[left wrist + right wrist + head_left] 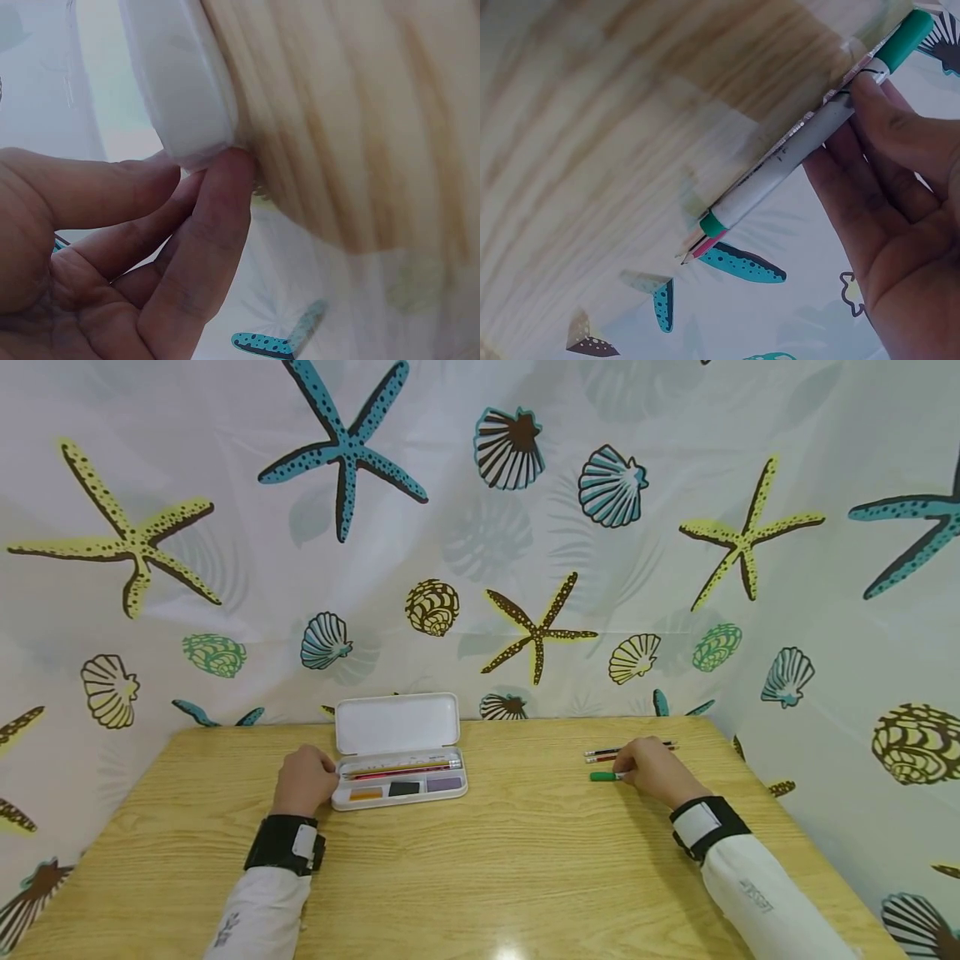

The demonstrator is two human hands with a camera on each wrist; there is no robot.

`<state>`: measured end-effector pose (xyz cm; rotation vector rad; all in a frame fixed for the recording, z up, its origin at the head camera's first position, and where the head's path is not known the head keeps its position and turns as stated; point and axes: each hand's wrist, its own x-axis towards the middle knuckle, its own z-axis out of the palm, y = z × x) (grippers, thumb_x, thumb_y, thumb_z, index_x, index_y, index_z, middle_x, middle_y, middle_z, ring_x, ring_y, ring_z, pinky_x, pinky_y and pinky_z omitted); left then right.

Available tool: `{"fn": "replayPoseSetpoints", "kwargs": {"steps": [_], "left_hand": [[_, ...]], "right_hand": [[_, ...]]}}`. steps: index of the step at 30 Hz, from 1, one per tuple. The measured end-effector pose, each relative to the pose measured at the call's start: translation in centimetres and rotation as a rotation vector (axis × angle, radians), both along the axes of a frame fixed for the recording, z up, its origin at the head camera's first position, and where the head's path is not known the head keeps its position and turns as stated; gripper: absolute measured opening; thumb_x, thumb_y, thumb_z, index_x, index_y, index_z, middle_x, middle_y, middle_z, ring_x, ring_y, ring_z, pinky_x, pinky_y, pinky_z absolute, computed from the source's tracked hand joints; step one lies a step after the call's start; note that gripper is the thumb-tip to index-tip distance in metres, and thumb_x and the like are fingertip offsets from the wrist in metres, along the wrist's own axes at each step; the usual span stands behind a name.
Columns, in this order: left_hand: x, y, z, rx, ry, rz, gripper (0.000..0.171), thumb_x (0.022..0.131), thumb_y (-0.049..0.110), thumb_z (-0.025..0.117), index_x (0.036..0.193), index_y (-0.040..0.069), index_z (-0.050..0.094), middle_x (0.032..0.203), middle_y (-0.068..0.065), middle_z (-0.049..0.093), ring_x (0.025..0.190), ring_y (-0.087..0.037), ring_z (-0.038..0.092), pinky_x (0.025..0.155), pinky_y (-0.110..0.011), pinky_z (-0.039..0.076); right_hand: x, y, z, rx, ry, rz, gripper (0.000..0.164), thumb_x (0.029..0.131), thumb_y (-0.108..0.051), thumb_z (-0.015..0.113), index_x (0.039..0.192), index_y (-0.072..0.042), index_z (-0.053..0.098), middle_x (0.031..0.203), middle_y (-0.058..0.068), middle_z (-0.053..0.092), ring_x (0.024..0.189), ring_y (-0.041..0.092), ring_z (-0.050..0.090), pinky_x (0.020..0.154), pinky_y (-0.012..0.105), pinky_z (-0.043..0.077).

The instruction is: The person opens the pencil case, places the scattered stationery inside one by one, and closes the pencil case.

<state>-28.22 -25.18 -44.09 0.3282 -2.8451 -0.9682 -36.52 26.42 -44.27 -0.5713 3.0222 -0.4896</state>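
Note:
A white pencil case [397,724] lies with its lid folded back, left of the middle of the table. My left hand [303,781] pinches its left end; in the left wrist view the thumb and fingertips are at the rounded corner of the white case [184,90]. Inside are a yellow pencil and a red pencil [401,770], plus orange, black and purple blocks [445,784] in the front compartments. Over on the right, my right hand [654,768] holds a white marker [780,169] with a green cap [602,776] between thumb and fingers.
Just behind the marker, a dark pencil [600,752] and a red pencil [598,760] lie side by side, partly covered by the right hand. The wooden table [480,877] ends at a patterned cloth [420,543] behind and at the sides.

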Motion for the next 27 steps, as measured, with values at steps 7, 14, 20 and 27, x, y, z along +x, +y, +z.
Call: {"fn": "replayPoseSetpoints", "kwargs": {"steps": [7, 14, 20, 27], "left_hand": [[0.0, 0.0, -0.1, -0.003, 0.010, 0.001, 0.010, 0.086, 0.000, 0.066, 0.086, -0.009, 0.071, 0.080, -0.019, 0.067, 0.070, -0.031, 0.061, 0.058, -0.038, 0.049], [0.1, -0.2, -0.1, -0.015, 0.025, -0.004, 0.009, 0.086, 0.000, 0.067, 0.084, -0.008, 0.071, 0.080, -0.019, 0.068, 0.070, -0.031, 0.061, 0.059, -0.039, 0.050], [0.1, -0.2, -0.1, -0.010, 0.018, -0.007, 0.010, 0.086, 0.001, 0.068, 0.085, -0.009, 0.070, 0.080, -0.019, 0.067, 0.070, -0.031, 0.061, 0.058, -0.038, 0.049], [0.3, -0.2, 0.0, -0.009, 0.006, -0.003, 0.009, 0.085, 0.000, 0.067, 0.084, -0.008, 0.070, 0.078, -0.018, 0.067, 0.069, -0.031, 0.061, 0.057, -0.038, 0.048]], "right_hand": [[0.6, -0.1, 0.3, -0.008, 0.023, 0.014, 0.014, 0.087, 0.008, 0.074, 0.088, -0.007, 0.076, 0.083, 0.002, 0.068, 0.074, 0.017, 0.059, 0.070, 0.037, 0.052], [1.5, -1.0, 1.6, -0.009, 0.040, 0.016, 0.015, 0.088, 0.008, 0.072, 0.091, -0.006, 0.075, 0.086, 0.004, 0.070, 0.079, 0.019, 0.063, 0.073, 0.040, 0.054], [2.1, -3.1, 3.2, 0.022, 0.050, 0.022, 0.010, 0.093, 0.003, 0.071, 0.093, -0.006, 0.076, 0.089, 0.004, 0.070, 0.083, 0.020, 0.065, 0.077, 0.041, 0.055], [2.8, -5.3, 4.2, 0.014, 0.096, 0.052, 0.006, 0.093, 0.001, 0.072, 0.093, -0.005, 0.076, 0.086, 0.002, 0.068, 0.079, 0.018, 0.063, 0.074, 0.039, 0.055]]}}
